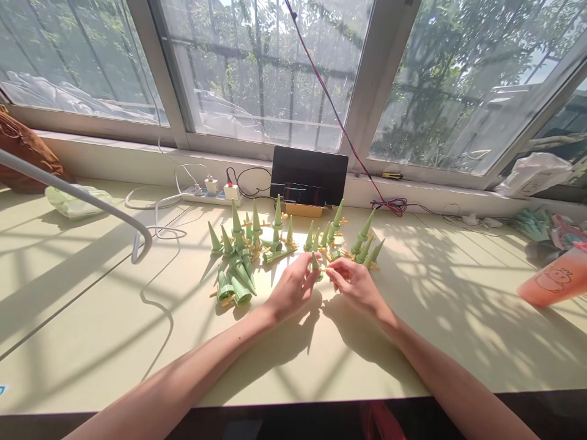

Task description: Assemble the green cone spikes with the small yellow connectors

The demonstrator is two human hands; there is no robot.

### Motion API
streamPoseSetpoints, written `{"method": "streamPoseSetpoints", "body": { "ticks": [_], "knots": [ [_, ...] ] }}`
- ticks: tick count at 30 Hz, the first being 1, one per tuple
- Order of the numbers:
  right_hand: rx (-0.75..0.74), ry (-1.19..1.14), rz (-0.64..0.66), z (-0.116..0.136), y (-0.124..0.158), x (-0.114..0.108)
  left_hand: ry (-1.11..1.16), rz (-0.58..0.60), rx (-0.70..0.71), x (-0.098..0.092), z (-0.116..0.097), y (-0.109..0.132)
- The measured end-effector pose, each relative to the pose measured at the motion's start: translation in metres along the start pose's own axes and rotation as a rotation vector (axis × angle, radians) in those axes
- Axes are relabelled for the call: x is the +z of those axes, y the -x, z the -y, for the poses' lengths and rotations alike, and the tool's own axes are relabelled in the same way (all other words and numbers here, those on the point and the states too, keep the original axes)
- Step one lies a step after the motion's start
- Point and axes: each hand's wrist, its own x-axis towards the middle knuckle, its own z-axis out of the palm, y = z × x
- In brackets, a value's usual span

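My left hand (296, 282) is closed around a small green cone (314, 261), which points upward between thumb and fingers. Just to its right, my right hand (352, 280) pinches a small yellowish piece (323, 268) at the side of that cone. Beyond both hands stand several more green cones (236, 219), many with yellow pegs sticking out at their sides. Left of my left hand, a pile of green cones (241, 287) lies on its side, hollow ends showing. Another cone (279, 256) lies flat near my left fingers.
A dark tablet (309, 174) leans on a stand behind the cones. A white power strip (206, 195) with plugs and cables lies by the window sill. A grey metal arm (77, 192) reaches in from the left. At the right is an orange tumbler (554, 278).
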Motion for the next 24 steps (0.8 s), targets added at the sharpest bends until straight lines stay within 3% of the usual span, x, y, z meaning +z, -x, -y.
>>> {"method": "streamPoseSetpoints", "body": {
  "ticks": [10,24],
  "knots": [
    [0.103,-0.048,0.042,-0.0047,0.0012,0.0032,-0.049,0.013,0.017,-0.0015,-0.0042,0.0015],
    [0.109,-0.163,0.088,-0.0048,-0.0023,0.0028,-0.079,-0.055,-0.003,0.0017,-0.0010,-0.0001]
  ]
}}
